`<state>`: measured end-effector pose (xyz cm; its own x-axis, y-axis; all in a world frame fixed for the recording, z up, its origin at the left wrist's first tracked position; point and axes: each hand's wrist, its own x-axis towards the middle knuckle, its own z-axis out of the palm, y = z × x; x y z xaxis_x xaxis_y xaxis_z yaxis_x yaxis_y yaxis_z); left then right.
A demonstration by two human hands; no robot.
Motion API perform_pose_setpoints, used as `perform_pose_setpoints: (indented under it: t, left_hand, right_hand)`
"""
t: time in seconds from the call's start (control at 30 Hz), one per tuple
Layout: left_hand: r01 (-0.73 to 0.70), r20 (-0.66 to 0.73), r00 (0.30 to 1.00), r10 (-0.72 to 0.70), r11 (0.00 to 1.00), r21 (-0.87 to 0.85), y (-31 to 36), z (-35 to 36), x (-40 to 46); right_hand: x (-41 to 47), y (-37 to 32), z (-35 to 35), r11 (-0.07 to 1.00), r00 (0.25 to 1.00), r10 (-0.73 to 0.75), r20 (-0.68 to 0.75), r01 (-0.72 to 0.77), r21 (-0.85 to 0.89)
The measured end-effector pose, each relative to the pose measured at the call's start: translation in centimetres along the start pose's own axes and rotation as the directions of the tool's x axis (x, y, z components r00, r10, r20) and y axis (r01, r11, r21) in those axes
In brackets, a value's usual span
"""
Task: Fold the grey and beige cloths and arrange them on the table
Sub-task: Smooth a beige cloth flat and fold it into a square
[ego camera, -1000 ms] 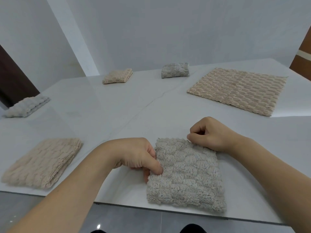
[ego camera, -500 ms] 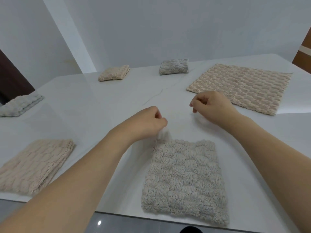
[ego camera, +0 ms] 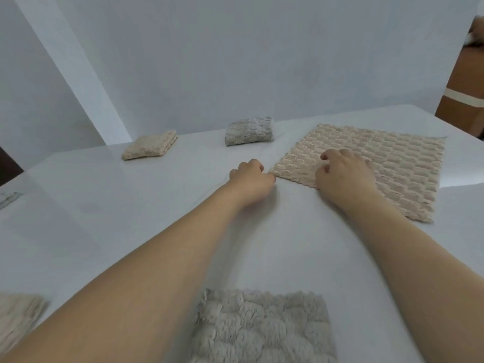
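A large beige cloth lies spread flat at the far right of the white table. My left hand is closed, its fingertips pinching the cloth's near left corner. My right hand rests on top of the same cloth near its left edge, fingers curled and apart, holding nothing. A folded grey cloth lies at the table's near edge between my forearms, untouched.
A folded beige cloth and a folded grey cloth sit along the far edge. Another folded beige cloth is at the near left, and a grey one shows at the left border. A white wall rises behind the table.
Both hands let go of the folded grey cloth and reached forward and right to the spread beige cloth. The view tilted up, so the grey cloth now sits at the bottom.
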<state>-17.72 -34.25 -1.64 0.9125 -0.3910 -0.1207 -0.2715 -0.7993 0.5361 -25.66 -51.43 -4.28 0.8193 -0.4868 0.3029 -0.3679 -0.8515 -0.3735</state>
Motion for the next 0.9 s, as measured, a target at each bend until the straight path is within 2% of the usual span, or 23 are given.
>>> perform_pose_setpoints:
  t: [0.1,0.2,0.37,0.5,0.6,0.67,0.73,0.8,0.9]
  left_hand:
    - [0.095,-0.101,0.99,-0.095,0.995,-0.01,1.4,0.9,2.8]
    - [0.082,-0.121,0.989,-0.08,0.997,0.008,2.1,1.9,3.8]
    - [0.029,-0.095,0.995,-0.028,1.0,0.009,1.8,0.9,2.9]
    - [0.066,-0.068,0.995,-0.074,0.992,-0.108,-0.6,-1.7,1.6]
    - [0.116,-0.038,0.991,-0.128,0.966,-0.23,-3.0,-3.7,0.4]
    - [0.157,-0.002,0.986,-0.167,0.932,-0.327,-4.2,-5.0,-0.4]
    - [0.161,0.023,0.986,-0.166,0.906,-0.391,-5.1,-6.0,-0.7]
    - [0.128,0.013,0.991,-0.136,0.894,-0.43,-5.8,-6.8,-0.5]
    - [0.046,-0.033,0.997,-0.068,0.89,-0.453,-6.4,-8.6,-0.4]
  right_hand:
    - [0.1,0.1,0.3,0.997,0.998,0.022,0.059,-0.018,-0.081]
    - [0.2,-0.5,0.2,0.985,0.998,-0.024,0.065,0.035,-0.171]
    - [0.2,-2.2,-1.1,0.989,0.991,-0.065,0.117,0.079,-0.121]
    - [0.7,-3.6,-3.1,0.998,0.95,-0.063,0.306,0.053,0.038]
    - [1.6,-4.9,-2.7,0.989,0.95,-0.144,0.276,0.142,0.029]
    - [3.0,-6.0,-1.3,0.967,0.909,-0.247,0.335,0.255,0.019]
    - [4.3,-7.8,-0.5,0.954,0.826,-0.284,0.487,0.292,0.06]
    - [5.4,-9.6,0.1,0.94,0.741,-0.295,0.603,0.339,0.043]
    - [7.3,-11.9,1.0,0.883,0.664,-0.346,0.663,0.47,-0.01]
